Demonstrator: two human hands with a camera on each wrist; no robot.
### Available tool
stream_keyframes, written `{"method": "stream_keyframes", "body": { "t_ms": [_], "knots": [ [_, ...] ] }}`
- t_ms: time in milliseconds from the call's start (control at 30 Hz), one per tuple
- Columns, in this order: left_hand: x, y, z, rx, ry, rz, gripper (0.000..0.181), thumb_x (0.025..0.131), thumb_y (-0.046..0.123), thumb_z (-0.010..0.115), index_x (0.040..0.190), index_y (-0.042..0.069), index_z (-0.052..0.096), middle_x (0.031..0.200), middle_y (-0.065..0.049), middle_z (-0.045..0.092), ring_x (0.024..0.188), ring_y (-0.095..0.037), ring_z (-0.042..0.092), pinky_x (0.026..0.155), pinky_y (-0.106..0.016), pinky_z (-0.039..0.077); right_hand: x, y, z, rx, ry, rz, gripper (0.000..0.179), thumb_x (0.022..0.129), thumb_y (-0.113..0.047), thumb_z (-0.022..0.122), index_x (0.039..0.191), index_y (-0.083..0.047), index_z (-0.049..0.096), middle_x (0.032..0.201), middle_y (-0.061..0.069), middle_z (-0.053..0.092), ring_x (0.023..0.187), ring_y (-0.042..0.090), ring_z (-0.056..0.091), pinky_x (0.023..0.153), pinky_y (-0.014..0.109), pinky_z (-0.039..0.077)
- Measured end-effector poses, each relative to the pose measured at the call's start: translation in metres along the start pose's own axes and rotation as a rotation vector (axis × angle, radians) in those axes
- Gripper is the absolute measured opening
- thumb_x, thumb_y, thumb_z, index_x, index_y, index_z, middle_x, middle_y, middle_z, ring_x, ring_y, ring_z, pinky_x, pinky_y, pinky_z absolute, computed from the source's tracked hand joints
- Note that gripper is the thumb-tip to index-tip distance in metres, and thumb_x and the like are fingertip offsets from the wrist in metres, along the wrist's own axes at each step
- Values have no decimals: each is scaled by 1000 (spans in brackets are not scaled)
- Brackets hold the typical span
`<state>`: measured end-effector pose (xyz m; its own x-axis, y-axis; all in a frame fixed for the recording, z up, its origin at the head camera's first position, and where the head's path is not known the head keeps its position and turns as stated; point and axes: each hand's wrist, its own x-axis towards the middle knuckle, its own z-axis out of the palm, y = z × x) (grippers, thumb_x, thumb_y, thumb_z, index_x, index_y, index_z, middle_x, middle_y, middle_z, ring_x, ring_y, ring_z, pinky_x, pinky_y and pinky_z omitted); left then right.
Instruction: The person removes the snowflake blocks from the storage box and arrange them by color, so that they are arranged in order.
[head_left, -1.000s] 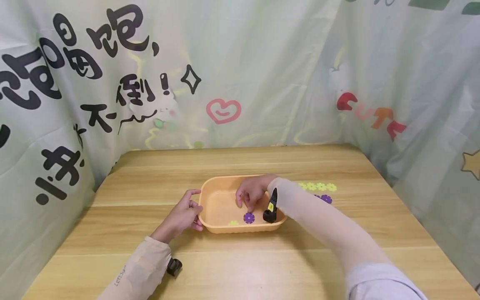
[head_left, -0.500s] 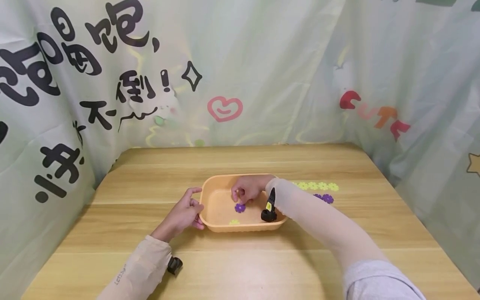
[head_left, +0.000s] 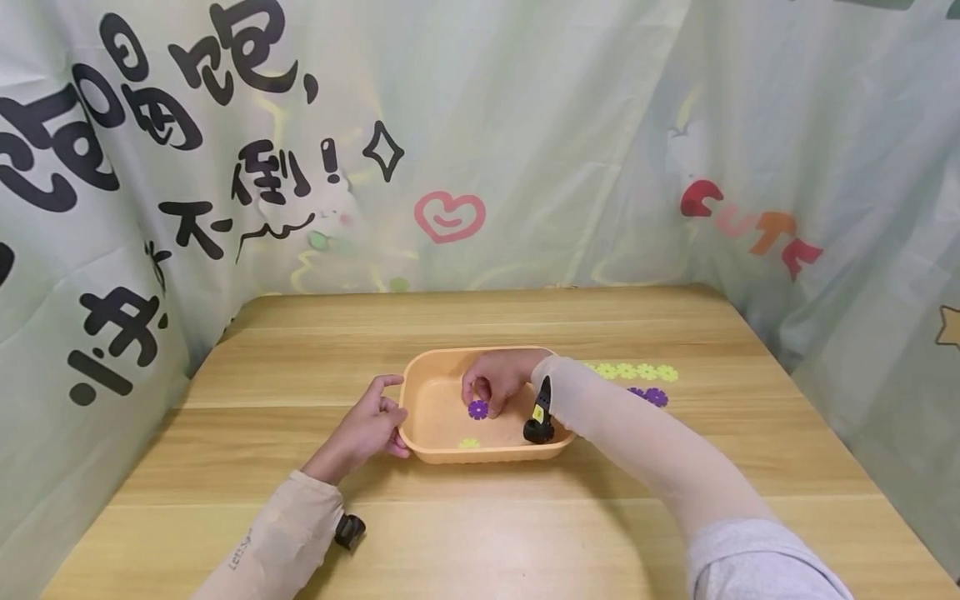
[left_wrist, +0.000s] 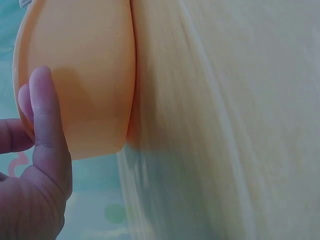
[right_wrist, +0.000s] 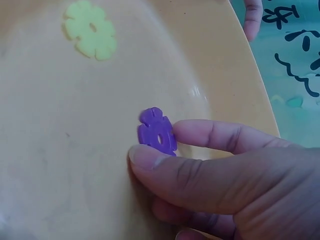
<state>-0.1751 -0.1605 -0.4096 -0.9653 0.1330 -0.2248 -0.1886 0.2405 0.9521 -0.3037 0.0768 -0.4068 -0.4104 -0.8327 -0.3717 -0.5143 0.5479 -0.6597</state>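
Note:
An orange plastic basin [head_left: 495, 457] stands on the wooden table. My left hand [head_left: 366, 432] holds its left end, with the thumb along the outer wall and a finger over the rim in the left wrist view. My right hand [head_left: 508, 372] reaches inside and pinches a purple flower-shaped plastic disc [right_wrist: 154, 121] between thumb and index finger. The disc stands tilted up from the floor of the basin. A yellow flower-shaped disc [right_wrist: 89, 37] lies flat on that floor, near the front wall in the head view.
To the right of the basin, a row of yellow discs [head_left: 646, 372] lies on the table [head_left: 300, 350]. Purple discs [head_left: 656, 397] lie just in front of that row, partly hidden by the right forearm. A printed curtain [head_left: 540, 150] hangs behind and at both sides.
The purple disc lay flat in the basin near the front. My right fingers drew it back and leftward, and it is now pinched and tilted up. The left hand has stayed put.

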Motion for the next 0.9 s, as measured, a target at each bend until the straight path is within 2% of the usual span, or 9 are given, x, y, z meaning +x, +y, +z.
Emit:
{"method": "stream_keyframes", "body": {
  "t_ms": [200, 333, 433, 533, 633, 767, 900],
  "knots": [
    [0, 0, 0, 3, -3, 1, 52, 98, 1, 46, 146, 10, 27, 101, -21, 45, 60, -25, 57, 56, -41, 60, -1, -3, 0, -4, -14, -27, 31, 71, 14, 76, 87, -7, 61, 77, 2, 60, 71, 9, 53, 61, 18, 47],
    [-1, 0, 0, 4, -3, -2, 52, 98, 1, 46, 146, 10, 27, 101, -21, 45, 60, -25, 57, 56, -40, 60, -1, -4, 0, -75, -7, -34, 32, 72, 12, 77, 82, -9, 54, 79, -2, 61, 74, 8, 54, 63, 18, 47],
    [-1, 1, 1, 4, -4, -2, 52, 98, 0, 46, 146, 10, 27, 101, -22, 45, 60, -25, 57, 55, -40, 60, -2, -5, 0, -111, -2, -6, 28, 77, 7, 76, 83, -9, 54, 79, -3, 58, 71, 8, 54, 59, 18, 46],
    [-1, 0, 1, 2, -7, -4, 53, 98, 0, 46, 147, 10, 27, 102, -22, 45, 60, -25, 57, 56, -40, 60, -5, -6, -1, -97, -2, 28, 22, 81, 3, 74, 87, -9, 57, 80, -2, 56, 65, 9, 53, 53, 18, 46],
    [-1, 1, 1, 0, -8, -8, 53, 99, 0, 46, 147, 11, 27, 102, -22, 45, 60, -24, 57, 56, -40, 60, -8, -7, -4, -79, 6, 20, 21, 82, 1, 74, 92, -8, 58, 83, -1, 56, 64, 9, 53, 51, 19, 47],
    [-1, 1, 1, 2, -6, -8, 53, 99, 0, 47, 146, 11, 27, 101, -22, 46, 60, -24, 57, 56, -40, 60, -13, -9, -9, -154, 40, -29, 27, 80, -5, 78, 98, -8, 59, 90, -1, 56, 76, 10, 53, 60, 19, 49],
    [-1, 1, 1, 4, -3, -5, 52, 99, 0, 47, 146, 11, 27, 101, -22, 46, 60, -24, 57, 56, -40, 60, -21, -11, -14, -201, 71, -29, 26, 80, -7, 78, 99, -9, 59, 90, -1, 56, 82, 11, 53, 69, 21, 49]
  ]
}}
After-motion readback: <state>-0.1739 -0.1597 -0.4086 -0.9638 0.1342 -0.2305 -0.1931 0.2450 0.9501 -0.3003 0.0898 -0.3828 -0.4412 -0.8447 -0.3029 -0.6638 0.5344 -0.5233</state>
